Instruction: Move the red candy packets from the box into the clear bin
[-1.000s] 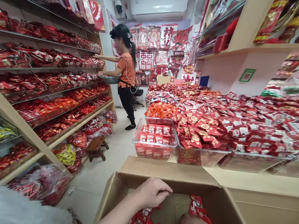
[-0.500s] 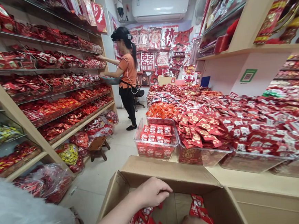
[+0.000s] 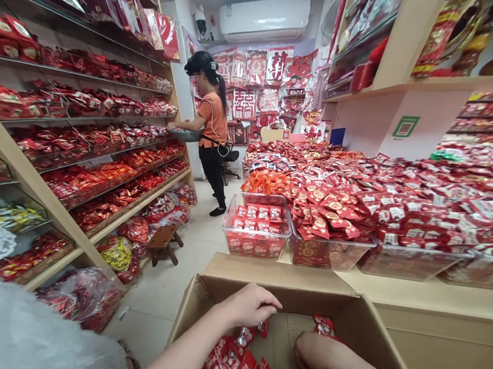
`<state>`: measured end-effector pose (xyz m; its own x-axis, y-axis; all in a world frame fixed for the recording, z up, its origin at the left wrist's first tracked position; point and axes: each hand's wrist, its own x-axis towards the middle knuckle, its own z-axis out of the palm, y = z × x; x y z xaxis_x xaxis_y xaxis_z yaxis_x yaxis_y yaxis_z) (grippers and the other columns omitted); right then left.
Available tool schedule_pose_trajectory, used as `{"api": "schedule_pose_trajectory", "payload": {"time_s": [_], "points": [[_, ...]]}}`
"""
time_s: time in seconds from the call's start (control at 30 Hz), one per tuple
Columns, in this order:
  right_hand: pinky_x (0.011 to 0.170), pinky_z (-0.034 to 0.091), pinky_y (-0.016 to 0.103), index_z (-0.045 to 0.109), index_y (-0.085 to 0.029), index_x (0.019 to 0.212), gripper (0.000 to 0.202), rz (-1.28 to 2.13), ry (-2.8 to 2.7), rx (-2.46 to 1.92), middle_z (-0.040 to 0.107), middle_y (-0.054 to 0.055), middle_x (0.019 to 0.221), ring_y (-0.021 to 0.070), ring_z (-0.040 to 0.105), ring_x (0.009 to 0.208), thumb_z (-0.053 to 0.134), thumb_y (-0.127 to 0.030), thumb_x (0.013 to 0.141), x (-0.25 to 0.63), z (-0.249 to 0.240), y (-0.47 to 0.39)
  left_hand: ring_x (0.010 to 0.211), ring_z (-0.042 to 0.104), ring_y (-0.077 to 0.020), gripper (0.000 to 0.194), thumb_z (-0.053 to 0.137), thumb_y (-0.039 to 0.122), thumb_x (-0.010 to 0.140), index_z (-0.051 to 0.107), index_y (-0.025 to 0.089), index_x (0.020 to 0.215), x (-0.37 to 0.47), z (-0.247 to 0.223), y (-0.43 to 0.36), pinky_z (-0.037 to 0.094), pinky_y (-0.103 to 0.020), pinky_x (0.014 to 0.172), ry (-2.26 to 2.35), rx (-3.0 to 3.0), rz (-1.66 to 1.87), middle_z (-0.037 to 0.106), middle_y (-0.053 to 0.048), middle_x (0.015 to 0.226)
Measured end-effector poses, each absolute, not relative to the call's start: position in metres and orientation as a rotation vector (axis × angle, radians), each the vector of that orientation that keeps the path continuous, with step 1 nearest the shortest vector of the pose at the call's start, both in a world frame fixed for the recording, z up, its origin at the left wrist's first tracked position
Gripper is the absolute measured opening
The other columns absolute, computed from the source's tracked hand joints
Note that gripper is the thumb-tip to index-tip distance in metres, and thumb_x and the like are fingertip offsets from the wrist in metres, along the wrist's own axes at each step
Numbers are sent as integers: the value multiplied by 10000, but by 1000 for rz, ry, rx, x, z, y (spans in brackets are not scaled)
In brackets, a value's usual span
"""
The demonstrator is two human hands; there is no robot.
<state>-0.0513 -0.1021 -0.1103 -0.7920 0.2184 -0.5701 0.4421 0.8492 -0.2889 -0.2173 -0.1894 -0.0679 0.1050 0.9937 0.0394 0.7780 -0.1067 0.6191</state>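
I see left hand (image 3: 251,304) curled over box (image 3: 274,272), right hand (image 3: 314,352) down inside box; packets (image 3: 233,364) at box's left, tub (image 3: 257,241) beyond box. Can't tell if either's gripping.

Low wooden stool (image 3: 164,240) and wall-mounted white air conditioner (image 3: 265,19)

The box (image 3: 275,276) is matt cardboard, the packets (image 3: 232,360) glossy plastic.
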Motion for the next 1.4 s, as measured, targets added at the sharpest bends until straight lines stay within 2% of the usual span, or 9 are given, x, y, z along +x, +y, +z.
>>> {"api": "schedule_pose_trajectory", "payload": {"time_s": [0.13,0.33,0.53,0.7,0.8,0.97,1.07,1.23,1.4], "points": [[528,488,241,713,-201,720,338,-339,2517,396,678,52,630,228,642,594,655,10,463,-58,-85,-96,774,618,-132,274,461,179,767,633,205,980,-218,-69,-188,443,-190,690,1699,1956,644,678,-30,888],[466,439,205,703,-208,649,356,-456,2578,451,670,30,603,207,636,584,600,65,445,-54,-94,-91,785,620,-138,269,463,197,769,633,202,978,-217,-70,-190,449,-200,713,1698,1959,656,676,-29,900],[405,350,174,629,-196,583,250,-921,2645,565,652,-25,568,150,607,541,508,0,486,-50,-101,-90,903,594,-156,345,438,138,754,594,216,1051,-216,-69,-192,437,-251,809,1700,1862,707,650,-35,993],[522,408,194,540,-168,611,43,-1558,2750,605,642,-2,630,142,589,624,524,-129,619,-53,-73,-88,1069,498,-192,576,574,173,690,400,225,1236,-213,-63,-195,402,-319,883,1361,1396,762,515,-68,1205],[514,403,210,514,-158,636,102,-1826,2710,672,605,6,588,130,551,562,527,-241,692,-54,-65,-85,1013,529,-203,629,661,266,640,416,205,1216,-204,-60,-196,411,-320,851,1197,1284,863,565,-74,1124],[484,369,219,490,-155,631,255,-2149,2638,746,536,-12,536,105,473,499,579,-387,685,-57,-61,-77,752,564,-137,363,613,347,682,592,144,983,-190,-55,-191,423,-229,676,1325,1280,1043,630,-9,845],[477,342,208,494,-145,614,287,-2328,2612,825,516,-24,528,83,434,489,637,-392,640,-62,-39,-70,630,542,-112,330,572,375,718,619,104,902,-190,-39,-184,411,-212,593,1391,1239,1197,626,-22,726],[430,277,172,480,-141,582,284,-2766,2393,913,476,-58,476,40,359,436,691,-330,603,-81,4,-61,605,591,-133,359,625,365,681,593,109,930,-202,-2,-165,421,-200,504,1319,1100,1444,642,-61,744],[406,278,159,509,-140,611,247,-3037,2231,1014,479,-58,504,34,364,436,671,-324,635,-94,-9,-59,584,632,-157,373,648,361,662,548,124,931,-209,-7,-152,409,-179,436,1295,942,1527,650,-73,787]]}}
